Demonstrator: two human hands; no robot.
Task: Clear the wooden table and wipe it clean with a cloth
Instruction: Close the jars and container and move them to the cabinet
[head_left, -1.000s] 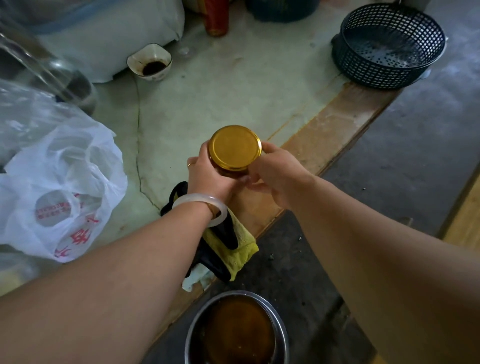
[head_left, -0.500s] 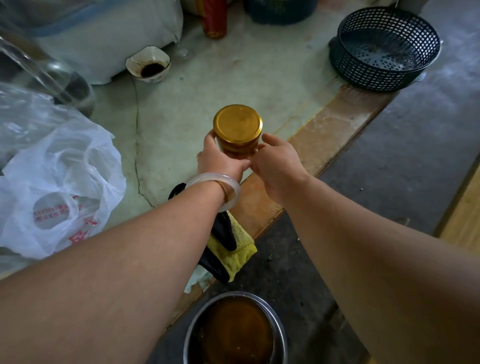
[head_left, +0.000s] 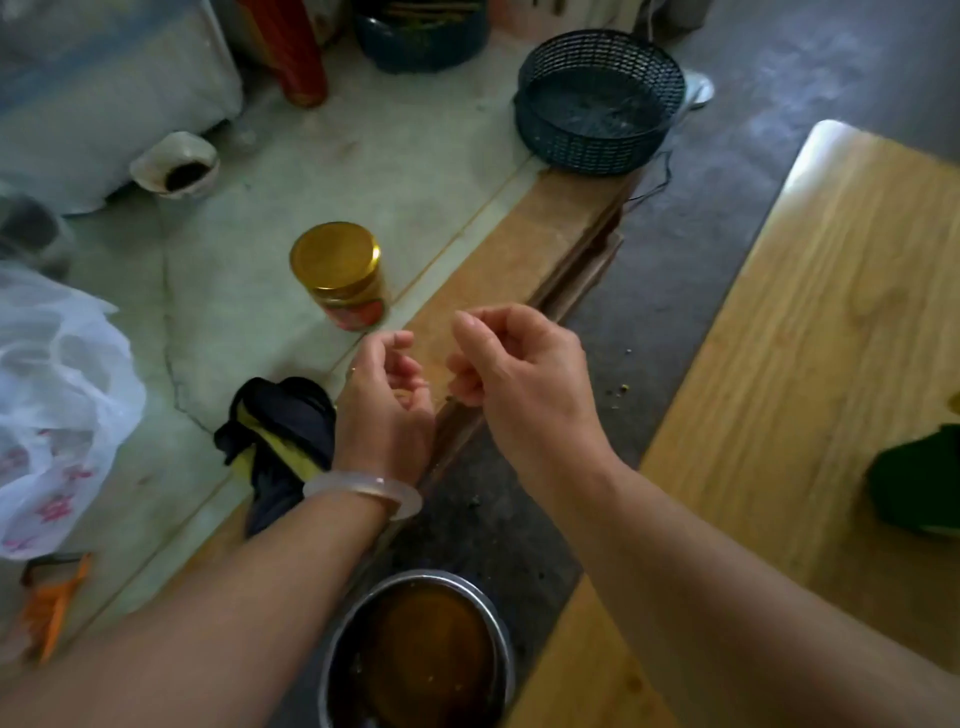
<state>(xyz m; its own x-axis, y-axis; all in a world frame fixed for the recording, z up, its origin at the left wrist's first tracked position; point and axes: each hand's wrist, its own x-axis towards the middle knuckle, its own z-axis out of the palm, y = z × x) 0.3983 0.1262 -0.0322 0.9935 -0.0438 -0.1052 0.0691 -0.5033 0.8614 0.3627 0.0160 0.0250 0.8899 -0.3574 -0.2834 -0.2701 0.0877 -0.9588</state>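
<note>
Both grips empty, fingers loosely curled: left hand (head_left: 384, 405), right hand (head_left: 524, 379) | jar (head_left: 343, 275) parked beyond them | table (head_left: 810, 332) unwiped, cloth (head_left: 280, 436) beside left wrist untouched

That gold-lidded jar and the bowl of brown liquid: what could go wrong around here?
The metal bowl sits on the floor right under the forearms, so a careless step or elbow might spill its brown liquid. The jar stands near the ledge edge; a sweep of the left hand or right hand could knock it off. Both hands hold nothing now.
</note>
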